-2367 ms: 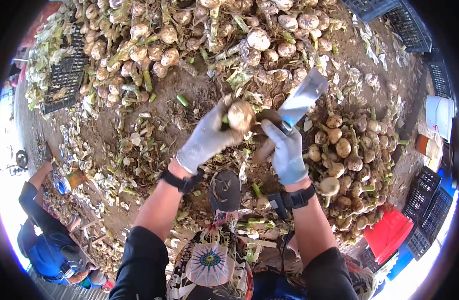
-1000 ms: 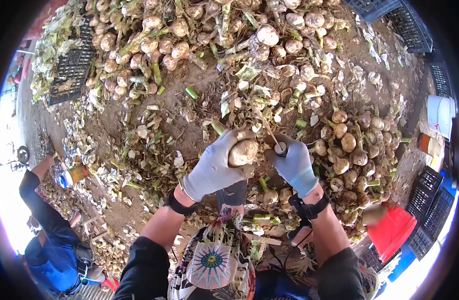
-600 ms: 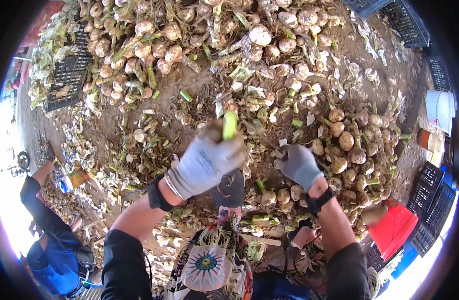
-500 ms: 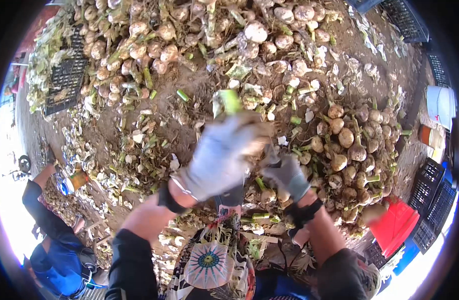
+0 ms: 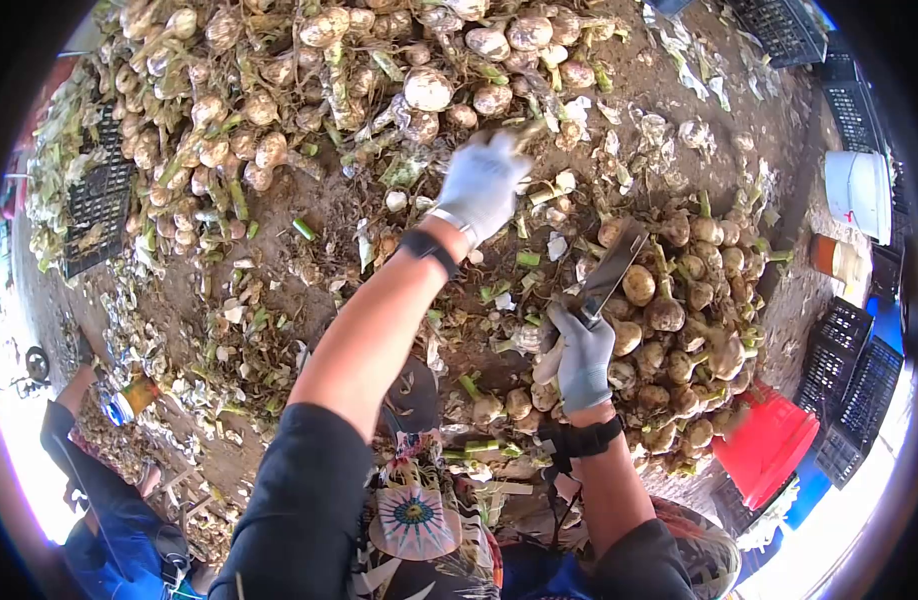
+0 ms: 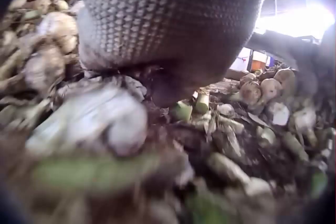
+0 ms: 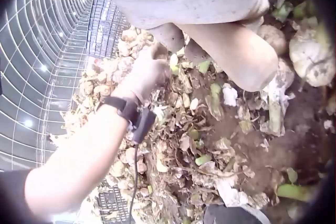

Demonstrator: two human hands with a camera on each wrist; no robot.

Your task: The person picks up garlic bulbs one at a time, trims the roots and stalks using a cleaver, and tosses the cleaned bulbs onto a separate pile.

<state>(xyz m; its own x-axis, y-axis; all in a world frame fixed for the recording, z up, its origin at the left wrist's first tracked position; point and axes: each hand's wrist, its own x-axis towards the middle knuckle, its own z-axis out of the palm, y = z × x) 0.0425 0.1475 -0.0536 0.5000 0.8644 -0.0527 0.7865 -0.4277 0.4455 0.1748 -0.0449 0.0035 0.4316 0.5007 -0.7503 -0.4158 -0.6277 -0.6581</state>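
Observation:
My gloved left hand (image 5: 482,185) is stretched forward to the near edge of the large heap of garlic bulbs (image 5: 429,90). Its fingers are blurred beside a garlic stalk (image 5: 532,130), and I cannot tell whether they hold it. In the left wrist view the knit glove (image 6: 168,24) hides the fingertips, low over stalks and bulbs. My gloved right hand (image 5: 585,355) grips a broad-bladed knife by its pale handle (image 7: 236,53). Its blade (image 5: 616,265) points up and right, overlapping the smaller pile of trimmed garlic (image 5: 669,315) in the head view.
Cut stems and papery skins (image 5: 269,320) litter the dirt floor. At right stand a red bucket (image 5: 769,445), a white bucket (image 5: 859,195) and black crates (image 5: 839,340). Another black crate (image 5: 99,190) lies at left. A person in blue (image 5: 119,550) sits at lower left.
My left hand, which held a garlic bulb with a green stem near the knife, has moved forward to the heap; that bulb no longer shows in it. The right hand still holds the knife.

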